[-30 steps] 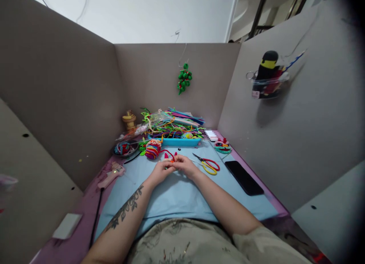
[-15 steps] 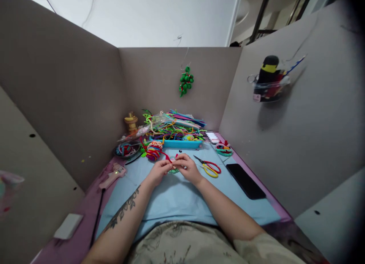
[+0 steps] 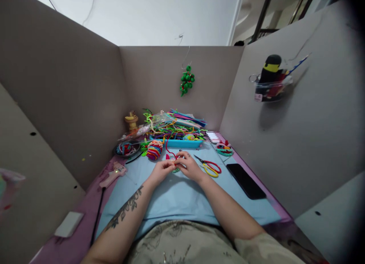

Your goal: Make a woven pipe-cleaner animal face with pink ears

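My left hand [image 3: 163, 170] and my right hand [image 3: 188, 166] meet over the blue cloth [image 3: 182, 197], fingertips pinched together. Between them is a small pipe-cleaner piece [image 3: 175, 170], with mint green showing below the fingers and pink and red above. A red pipe cleaner [image 3: 167, 147] rises from the fingertips in a curve toward the blue tray. My fingers cover most of the piece, so its shape is unclear. Just right of my right hand lie scissors [image 3: 211, 167] with one red and one yellow handle. A striped multicolour bundle [image 3: 154, 150] sits beyond my left hand.
A blue tray [image 3: 185, 143] heaped with pipe cleaners stands at the back. On the left are a bowl [image 3: 126, 149], a pink glue gun [image 3: 114, 175] and a white box [image 3: 69, 224]. A black phone [image 3: 245, 181] lies right. Grey panels [image 3: 182, 58] enclose the table.
Both hands have shifted slightly right. The red pipe cleaner, earlier slanting left near the striped bundle, now stands up and curves toward the tray.
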`<state>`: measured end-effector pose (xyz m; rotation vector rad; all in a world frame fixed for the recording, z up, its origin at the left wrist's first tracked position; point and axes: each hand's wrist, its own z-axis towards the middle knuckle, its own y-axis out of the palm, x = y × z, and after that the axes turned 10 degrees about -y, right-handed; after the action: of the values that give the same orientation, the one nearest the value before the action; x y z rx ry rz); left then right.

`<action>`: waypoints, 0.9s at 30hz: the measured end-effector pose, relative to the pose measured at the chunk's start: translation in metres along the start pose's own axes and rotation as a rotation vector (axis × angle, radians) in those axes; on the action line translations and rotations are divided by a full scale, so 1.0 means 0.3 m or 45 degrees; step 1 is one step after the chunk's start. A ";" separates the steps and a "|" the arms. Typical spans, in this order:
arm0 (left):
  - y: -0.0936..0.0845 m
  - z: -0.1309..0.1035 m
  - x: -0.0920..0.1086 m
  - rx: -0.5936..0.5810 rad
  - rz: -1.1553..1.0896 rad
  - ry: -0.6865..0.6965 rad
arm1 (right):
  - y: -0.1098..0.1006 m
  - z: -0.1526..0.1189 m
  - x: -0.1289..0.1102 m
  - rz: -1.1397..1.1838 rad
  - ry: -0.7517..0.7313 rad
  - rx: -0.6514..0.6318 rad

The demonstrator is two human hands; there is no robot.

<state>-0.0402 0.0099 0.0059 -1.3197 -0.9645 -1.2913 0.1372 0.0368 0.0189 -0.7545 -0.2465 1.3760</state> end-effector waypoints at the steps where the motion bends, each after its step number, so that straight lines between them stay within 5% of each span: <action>1: 0.001 0.001 -0.003 0.023 0.026 0.015 | 0.001 0.001 -0.002 -0.001 0.003 0.016; 21: 0.008 0.008 -0.002 0.441 -0.236 0.099 | 0.105 0.004 -0.066 0.186 0.259 0.194; 27: 0.010 0.018 -0.020 0.329 -0.321 0.062 | 0.116 0.012 -0.060 0.513 0.468 0.330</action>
<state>-0.0369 0.0152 -0.0001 -0.9875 -1.2482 -1.3282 0.1037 0.0213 0.0049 -0.8499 0.3862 1.5741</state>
